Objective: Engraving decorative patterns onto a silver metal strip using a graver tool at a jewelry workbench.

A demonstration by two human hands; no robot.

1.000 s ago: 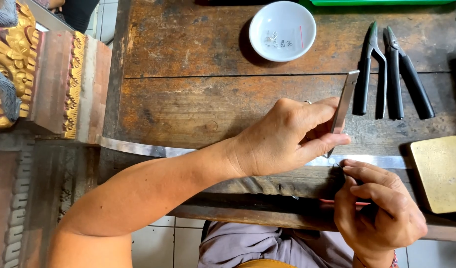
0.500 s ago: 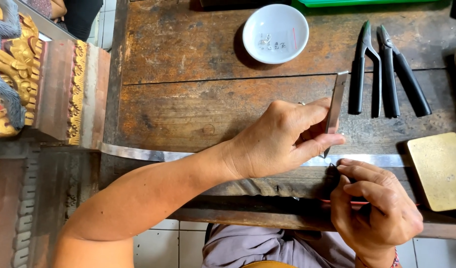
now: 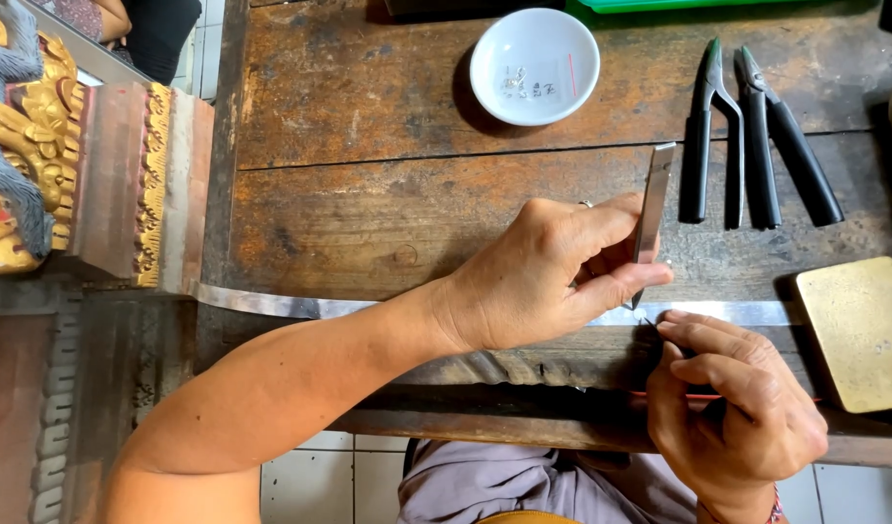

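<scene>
Two hands meet: my left hand (image 3: 552, 277) pinches metal tweezers (image 3: 651, 209), tip down by my right hand (image 3: 732, 408), whose fingers pinch something tiny on the bench (image 3: 368, 223) to steady it

Worn wooden counter (image 3: 368, 204) with tools

A small white round dish (image 3: 534, 66) sits near the far edge; two black-handled pliers (image 3: 746, 136) lie toward the right edge, a flat brass block (image 3: 858, 330) nearer the front.

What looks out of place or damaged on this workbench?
Nothing stands out. The wooden bench is worn and scratched, but the pliers lie side by side, the white dish sits upright, and nothing is spilled.
</scene>
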